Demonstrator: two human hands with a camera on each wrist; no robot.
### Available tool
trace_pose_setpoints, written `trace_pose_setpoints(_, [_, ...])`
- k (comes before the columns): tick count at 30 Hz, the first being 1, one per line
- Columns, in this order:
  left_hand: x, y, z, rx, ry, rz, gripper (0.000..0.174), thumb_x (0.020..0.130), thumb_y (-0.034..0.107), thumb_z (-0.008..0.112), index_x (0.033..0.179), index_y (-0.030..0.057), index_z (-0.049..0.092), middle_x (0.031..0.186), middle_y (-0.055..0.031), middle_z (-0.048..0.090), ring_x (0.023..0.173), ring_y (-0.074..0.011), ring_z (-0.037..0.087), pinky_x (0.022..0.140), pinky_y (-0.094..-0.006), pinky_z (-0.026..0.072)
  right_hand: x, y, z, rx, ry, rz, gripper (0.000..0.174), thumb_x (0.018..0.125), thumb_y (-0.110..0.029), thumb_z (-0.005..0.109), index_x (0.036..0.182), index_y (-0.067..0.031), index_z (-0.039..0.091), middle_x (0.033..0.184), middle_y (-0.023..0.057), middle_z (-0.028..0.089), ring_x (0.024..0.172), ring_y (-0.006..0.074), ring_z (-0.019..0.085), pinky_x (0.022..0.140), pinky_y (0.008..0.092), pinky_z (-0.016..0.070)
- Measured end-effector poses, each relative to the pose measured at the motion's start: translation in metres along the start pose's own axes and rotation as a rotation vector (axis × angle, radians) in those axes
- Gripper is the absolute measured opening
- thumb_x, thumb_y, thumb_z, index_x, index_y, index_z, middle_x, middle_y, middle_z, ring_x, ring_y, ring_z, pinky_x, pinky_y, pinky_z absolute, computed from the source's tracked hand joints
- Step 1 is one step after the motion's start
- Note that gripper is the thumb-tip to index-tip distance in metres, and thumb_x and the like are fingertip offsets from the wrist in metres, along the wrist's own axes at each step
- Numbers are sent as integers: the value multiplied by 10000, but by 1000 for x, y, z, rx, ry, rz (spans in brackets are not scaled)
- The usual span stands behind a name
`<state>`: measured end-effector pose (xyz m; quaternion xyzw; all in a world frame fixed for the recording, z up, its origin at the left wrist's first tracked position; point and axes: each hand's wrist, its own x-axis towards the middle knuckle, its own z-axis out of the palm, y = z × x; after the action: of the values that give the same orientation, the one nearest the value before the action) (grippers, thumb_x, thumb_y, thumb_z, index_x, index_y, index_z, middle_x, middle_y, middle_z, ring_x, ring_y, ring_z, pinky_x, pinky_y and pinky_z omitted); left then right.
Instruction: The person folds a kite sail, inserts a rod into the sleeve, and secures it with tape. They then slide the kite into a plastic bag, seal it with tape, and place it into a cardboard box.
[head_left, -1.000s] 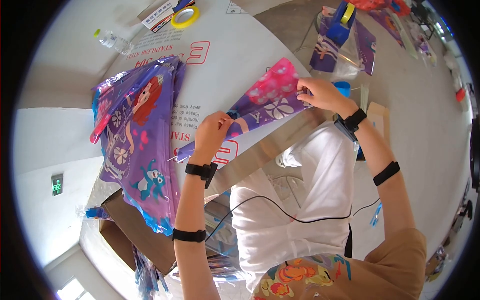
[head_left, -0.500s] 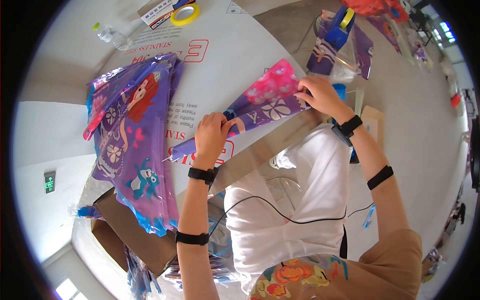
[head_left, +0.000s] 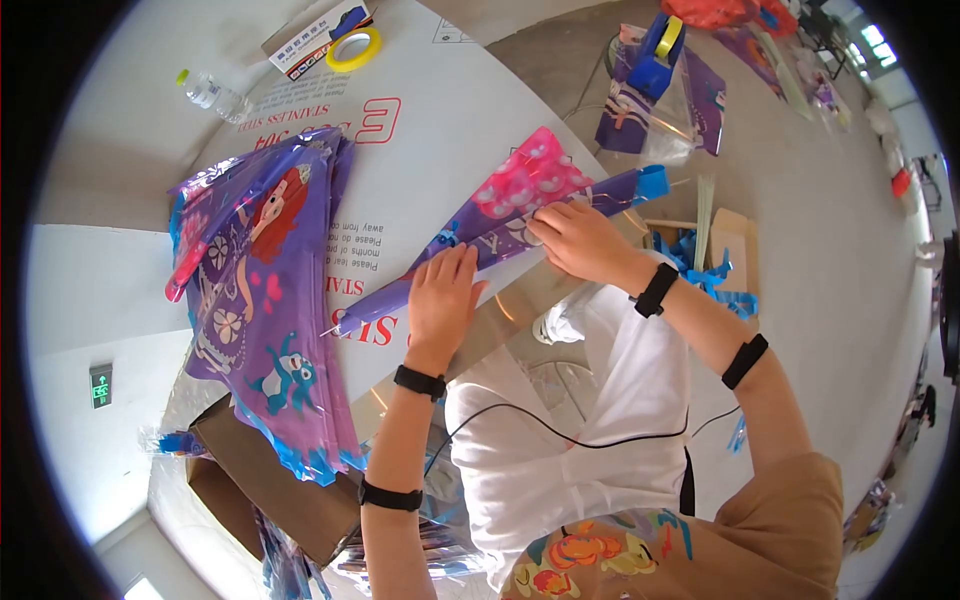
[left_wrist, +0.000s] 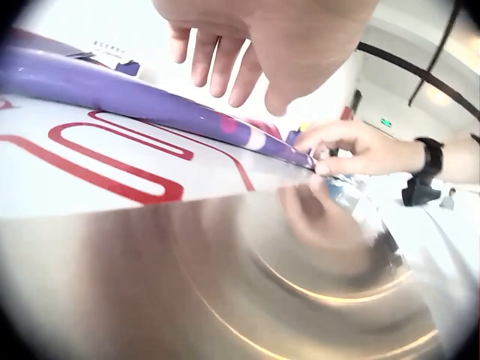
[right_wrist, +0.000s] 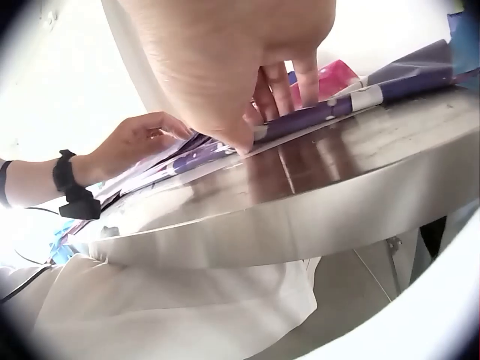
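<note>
A purple and pink printed plastic kite (head_left: 538,172), partly rolled into a narrow tube, lies slantwise on the table near its edge. Thin white rod tips poke out at both ends, and the right end is blue. My left hand (head_left: 442,305) is over the lower left part of the roll, fingers straight; in the left wrist view the palm hovers above the purple tube. My right hand (head_left: 585,240) grips the roll near its middle. In the right wrist view its thumb lies on the near side and the fingers (right_wrist: 281,90) reach over to the far side.
A stack of similar purple kites (head_left: 300,330) lies at the left. Farther back are a yellow tape roll (head_left: 353,48), a bottle (head_left: 208,95) and a blue tape dispenser (head_left: 655,60). To the right, an open carton (head_left: 735,240) holds blue strips and pale sticks. A cardboard box (head_left: 275,480) stands lower left.
My right hand has moved left along the kite from its right end toward the middle, uncovering the blue end. My left hand's fingers have straightened from their grip. The pink part shows smaller.
</note>
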<state>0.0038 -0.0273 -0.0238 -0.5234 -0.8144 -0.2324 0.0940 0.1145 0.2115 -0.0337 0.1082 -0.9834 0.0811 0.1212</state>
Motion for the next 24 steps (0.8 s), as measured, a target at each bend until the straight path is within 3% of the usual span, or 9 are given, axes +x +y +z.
trace_pose_setpoints(2, [-11,-6,19,57,23,5,320,846,73,660,1162,35,626,1119,-98,644,1027,-284,613,841,-410,507,5,-1,-1,-23,8,-14,366,731,-116,699,1086,-43,646,1056,60,596,996,219,586,846,359,477])
trace_pose_setpoints(3, [-12,-8,18,51,-34,0,454,782,18,635,1234,15,593,1165,-115,633,1102,-284,596,918,-407,505,6,0,-1,-19,20,-17,351,732,-104,688,1074,-38,644,1043,62,596,986,220,587,829,357,477])
trace_pose_setpoints(6, [-9,-12,17,-26,-89,-88,428,796,23,632,1222,3,595,1188,-116,633,1116,-286,595,918,-406,505,8,3,-1,-46,56,-65,281,709,-108,689,975,-48,623,968,55,585,939,216,593,784,345,475])
trace_pose_setpoints(9, [-4,28,-9,-30,78,-217,340,888,53,615,1221,-8,594,1257,-129,615,1153,-248,588,937,-391,493,10,6,-5,-22,82,-73,212,707,-97,675,899,-57,594,904,63,582,882,237,606,745,355,478])
trace_pose_setpoints(12, [-21,77,-24,-992,-263,-1097,337,987,166,593,1285,11,570,1312,-111,599,1215,-235,561,998,-404,460,1,-7,-30,80,96,16,167,729,-66,641,883,-56,575,858,85,581,832,275,614,707,384,481])
trace_pose_setpoints(15, [-49,103,11,-1851,124,-1074,418,1021,235,556,1371,15,497,1408,-114,524,1300,-222,495,1114,-419,386,-16,-41,-73,172,33,94,165,754,-41,616,914,-43,575,840,101,581,817,298,615,673,410,478])
trace_pose_setpoints(18, [-37,144,-15,-2114,398,-865,493,1007,248,578,1422,26,432,1445,-115,485,1333,-264,468,1173,-431,326,-38,-93,-116,249,18,172,210,768,-18,617,976,-30,589,830,98,586,796,307,611,654,428,475])
trace_pose_setpoints(22, [-46,174,-50,-2219,470,-757,497,959,207,646,1396,53,466,1420,-111,510,1332,-268,470,1151,-433,348,-68,-139,-154,491,42,274,263,839,-51,666,1078,-25,558,933,138,673,853,342,657,706,417,521])
trace_pose_setpoints(24, [-48,186,-75,-2207,482,-743,420,937,166,670,1320,54,538,1331,-97,585,1273,-254,530,1104,-426,407,-75,-159,-172,708,2,431,341,835,-23,691,1137,-3,532,908,150,673,845,323,664,726,393,523])
